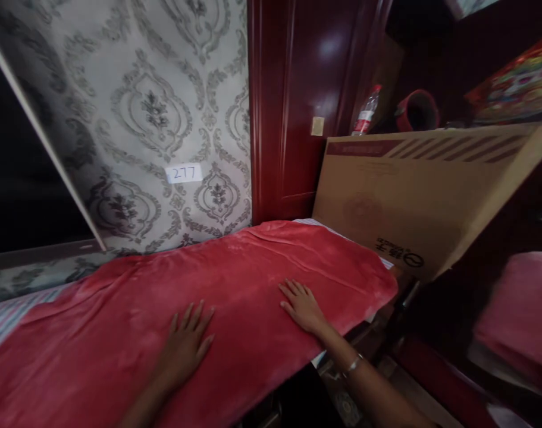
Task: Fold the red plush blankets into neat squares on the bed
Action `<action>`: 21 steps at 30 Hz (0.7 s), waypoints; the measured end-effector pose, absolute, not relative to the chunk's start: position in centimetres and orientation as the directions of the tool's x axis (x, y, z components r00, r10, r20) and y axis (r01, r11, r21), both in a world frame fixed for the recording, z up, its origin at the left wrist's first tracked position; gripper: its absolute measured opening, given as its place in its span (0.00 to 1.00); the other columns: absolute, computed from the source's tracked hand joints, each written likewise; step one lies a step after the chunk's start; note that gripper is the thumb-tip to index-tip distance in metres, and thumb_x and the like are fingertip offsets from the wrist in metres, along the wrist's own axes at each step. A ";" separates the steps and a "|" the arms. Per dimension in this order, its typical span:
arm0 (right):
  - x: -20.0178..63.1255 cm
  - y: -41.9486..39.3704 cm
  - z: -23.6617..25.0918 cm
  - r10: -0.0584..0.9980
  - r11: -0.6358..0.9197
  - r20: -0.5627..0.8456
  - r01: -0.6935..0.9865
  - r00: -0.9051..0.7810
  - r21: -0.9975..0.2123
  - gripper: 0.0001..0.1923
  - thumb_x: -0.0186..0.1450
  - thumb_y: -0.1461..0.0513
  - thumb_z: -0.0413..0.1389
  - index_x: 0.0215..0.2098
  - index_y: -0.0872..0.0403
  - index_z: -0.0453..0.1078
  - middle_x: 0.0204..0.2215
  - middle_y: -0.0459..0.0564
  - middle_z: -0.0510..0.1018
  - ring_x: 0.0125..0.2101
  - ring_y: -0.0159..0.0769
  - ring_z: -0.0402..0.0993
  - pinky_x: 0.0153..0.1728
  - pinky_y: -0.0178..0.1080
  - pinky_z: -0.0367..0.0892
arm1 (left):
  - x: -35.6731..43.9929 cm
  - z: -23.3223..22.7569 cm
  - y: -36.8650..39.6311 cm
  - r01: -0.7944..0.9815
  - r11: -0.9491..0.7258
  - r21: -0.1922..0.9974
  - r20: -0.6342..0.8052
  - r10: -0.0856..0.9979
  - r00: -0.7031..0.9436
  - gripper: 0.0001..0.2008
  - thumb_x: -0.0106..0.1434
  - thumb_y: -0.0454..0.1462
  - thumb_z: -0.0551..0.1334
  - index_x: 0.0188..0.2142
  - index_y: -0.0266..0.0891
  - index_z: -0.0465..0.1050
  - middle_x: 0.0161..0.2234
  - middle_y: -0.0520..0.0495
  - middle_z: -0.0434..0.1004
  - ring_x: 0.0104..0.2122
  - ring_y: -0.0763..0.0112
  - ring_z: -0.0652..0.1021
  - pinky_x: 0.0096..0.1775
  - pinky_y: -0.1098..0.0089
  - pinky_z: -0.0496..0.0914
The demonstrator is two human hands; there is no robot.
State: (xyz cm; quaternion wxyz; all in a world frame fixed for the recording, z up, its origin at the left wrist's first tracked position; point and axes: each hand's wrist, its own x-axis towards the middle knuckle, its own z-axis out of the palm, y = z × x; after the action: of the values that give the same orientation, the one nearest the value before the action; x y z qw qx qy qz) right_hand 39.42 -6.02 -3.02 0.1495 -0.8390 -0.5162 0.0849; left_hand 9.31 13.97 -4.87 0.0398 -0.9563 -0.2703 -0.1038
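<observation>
A red plush blanket is spread across a long surface against the wall, with some creases toward its far right. My left hand lies flat on it near the middle, fingers spread. Farther right, my right hand also rests palm down on the blanket, fingers stretched out. A silver bracelet circles my right wrist. Striped cloth shows from under the blanket at the left end.
A large cardboard box stands at the blanket's right end, with a plastic bottle at its top edge. A dark screen is at the left. At the right sits a folded pink cloth.
</observation>
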 end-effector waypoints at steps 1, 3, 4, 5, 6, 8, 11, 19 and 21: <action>39.4 -6.1 -3.2 0.890 -0.427 0.015 0.844 0.456 -0.325 0.31 0.74 0.51 0.43 0.73 0.49 0.53 0.74 0.53 0.49 0.72 0.48 0.41 0.69 0.55 0.38 | 9.2 -5.1 14.0 0.524 -0.851 -0.019 0.225 0.507 0.832 0.29 0.69 0.47 0.51 0.68 0.49 0.61 0.70 0.42 0.59 0.68 0.47 0.61 0.64 0.40 0.55; 39.3 -6.1 -3.4 0.887 -0.435 0.015 0.847 0.462 -0.306 0.30 0.74 0.51 0.43 0.73 0.49 0.53 0.74 0.52 0.48 0.72 0.47 0.41 0.69 0.54 0.37 | 8.9 -5.3 14.0 0.529 -0.849 -0.014 0.224 0.513 0.829 0.29 0.70 0.48 0.51 0.68 0.48 0.61 0.70 0.42 0.59 0.68 0.48 0.61 0.65 0.42 0.55; 39.2 -6.1 -3.4 0.887 -0.437 0.010 0.847 0.461 -0.301 0.30 0.74 0.51 0.43 0.73 0.49 0.53 0.74 0.52 0.48 0.73 0.46 0.40 0.69 0.54 0.37 | 8.8 -5.2 13.9 0.536 -0.844 -0.007 0.218 0.522 0.825 0.30 0.70 0.48 0.51 0.69 0.47 0.61 0.70 0.41 0.60 0.68 0.48 0.62 0.65 0.42 0.55; 39.1 -6.0 -3.3 0.886 -0.441 0.003 0.846 0.463 -0.300 0.30 0.74 0.52 0.43 0.73 0.49 0.53 0.74 0.51 0.48 0.73 0.46 0.40 0.69 0.54 0.37 | 8.8 -4.9 13.9 0.545 -0.838 0.001 0.207 0.534 0.820 0.31 0.69 0.48 0.50 0.69 0.45 0.60 0.69 0.40 0.60 0.68 0.49 0.62 0.64 0.43 0.56; 39.0 -6.0 -3.3 0.885 -0.446 -0.003 0.843 0.467 -0.301 0.31 0.74 0.52 0.43 0.72 0.49 0.53 0.74 0.51 0.48 0.73 0.46 0.40 0.69 0.54 0.37 | 8.9 -4.5 13.9 0.558 -0.829 0.010 0.191 0.550 0.813 0.32 0.69 0.48 0.50 0.69 0.42 0.59 0.69 0.38 0.60 0.67 0.49 0.63 0.64 0.44 0.57; 38.9 -5.9 -3.1 0.882 -0.451 -0.009 0.838 0.471 -0.306 0.31 0.74 0.53 0.43 0.73 0.49 0.53 0.74 0.51 0.49 0.73 0.45 0.40 0.69 0.54 0.38 | 9.7 -3.2 13.9 0.603 -0.798 0.022 0.146 0.599 0.787 0.33 0.69 0.48 0.49 0.70 0.37 0.58 0.70 0.35 0.58 0.66 0.48 0.65 0.63 0.46 0.60; 38.8 -5.9 -3.0 0.880 -0.452 -0.003 0.834 0.475 -0.318 0.30 0.73 0.53 0.44 0.72 0.48 0.54 0.74 0.50 0.49 0.73 0.45 0.40 0.70 0.54 0.38 | 12.8 -0.6 14.5 0.662 -0.750 0.015 0.078 0.661 0.747 0.33 0.70 0.47 0.47 0.70 0.35 0.58 0.70 0.32 0.56 0.66 0.47 0.65 0.62 0.46 0.60; 38.9 -5.9 -2.8 0.881 -0.446 -0.036 0.804 0.471 -0.394 0.32 0.71 0.53 0.47 0.72 0.46 0.55 0.73 0.49 0.49 0.73 0.46 0.40 0.69 0.56 0.38 | 28.0 2.6 18.9 0.680 -0.729 0.082 0.001 0.682 0.731 0.34 0.70 0.46 0.49 0.72 0.33 0.51 0.72 0.32 0.48 0.71 0.52 0.53 0.66 0.45 0.50; 40.3 -5.7 -3.0 0.894 -0.420 -0.046 0.799 0.445 -0.430 0.34 0.67 0.55 0.53 0.70 0.45 0.58 0.72 0.52 0.54 0.71 0.50 0.45 0.68 0.57 0.43 | 30.7 2.0 20.0 0.690 -0.720 0.081 0.027 0.693 0.720 0.33 0.71 0.45 0.47 0.71 0.33 0.52 0.72 0.31 0.48 0.71 0.50 0.53 0.65 0.42 0.50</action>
State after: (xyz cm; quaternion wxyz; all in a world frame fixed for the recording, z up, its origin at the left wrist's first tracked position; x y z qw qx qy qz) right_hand 40.28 -5.75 -2.98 0.1758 -0.8317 -0.5090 0.1351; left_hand 30.66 19.95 1.98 -0.0326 -0.9269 -0.3729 -0.0276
